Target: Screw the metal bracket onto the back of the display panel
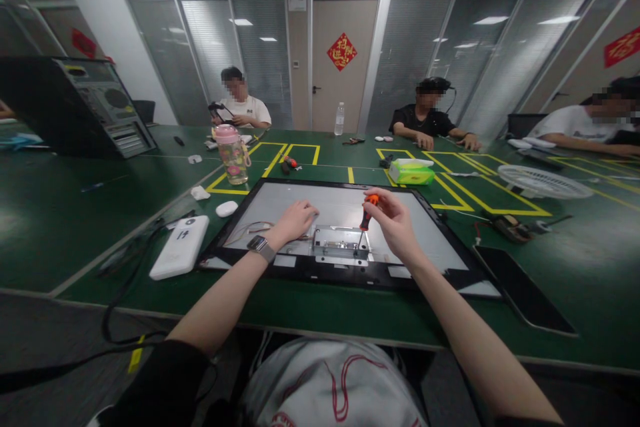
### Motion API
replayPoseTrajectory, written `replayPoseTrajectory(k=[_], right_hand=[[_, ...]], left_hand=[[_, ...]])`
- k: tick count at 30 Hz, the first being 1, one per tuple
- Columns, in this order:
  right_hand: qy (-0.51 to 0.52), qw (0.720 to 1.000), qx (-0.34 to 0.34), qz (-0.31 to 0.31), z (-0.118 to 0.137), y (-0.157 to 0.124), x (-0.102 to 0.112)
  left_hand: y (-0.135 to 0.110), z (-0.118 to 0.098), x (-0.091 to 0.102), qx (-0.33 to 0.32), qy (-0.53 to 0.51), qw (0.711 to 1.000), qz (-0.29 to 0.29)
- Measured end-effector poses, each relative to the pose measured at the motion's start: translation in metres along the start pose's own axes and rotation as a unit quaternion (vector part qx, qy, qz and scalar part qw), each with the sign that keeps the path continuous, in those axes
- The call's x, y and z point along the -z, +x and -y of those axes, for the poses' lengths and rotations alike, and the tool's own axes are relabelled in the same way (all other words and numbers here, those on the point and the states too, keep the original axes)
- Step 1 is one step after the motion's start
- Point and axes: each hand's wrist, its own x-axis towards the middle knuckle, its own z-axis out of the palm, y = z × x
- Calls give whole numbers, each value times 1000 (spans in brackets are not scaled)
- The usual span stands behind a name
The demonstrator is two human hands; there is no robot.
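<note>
Screwdriver (367, 216) tip too small to tell whether it sits in a screw on the metal box (340, 241). Left hand (295, 220) and wrist hide part of the cables (257, 225). Computer case (107, 103) cut off by left edge, seated person (565, 123) by right. Dark clutter (131, 253) on counter (280, 303), blurred.

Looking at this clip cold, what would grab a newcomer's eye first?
Probably the orange-and-black screwdriver in the right hand, pointing down at a metal bracket on the large flat panel. Next, the red diamond sign on the door straight ahead, and the black computer case at far left.
</note>
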Motion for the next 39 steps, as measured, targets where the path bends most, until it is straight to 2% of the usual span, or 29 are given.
replayPoseTrajectory(k=[3, 8, 15, 23, 29, 39], right_hand=[[-19, 1000, 12, -11, -1, -1, 1], [-5, 1000, -4, -2, -1, -2, 1], [17, 999, -12, -48, 0, -1, 0], [128, 990, -65, 6, 8, 0, -4], [101, 993, -51, -19, 6, 1, -3], [130, 990, -54, 10, 8, 2, -4]], left_hand=[[0, 0, 0, 4, 1, 1000, 2], [0, -1, 0, 6, 3, 1000, -1], [-1, -1, 1, 6, 5, 1000, -1], [0, 2, -3, -3, -2, 1000, -10], [-1, -1, 1, 3, 7, 1000, -1], [0, -1, 0, 5, -1, 1000, 2]])
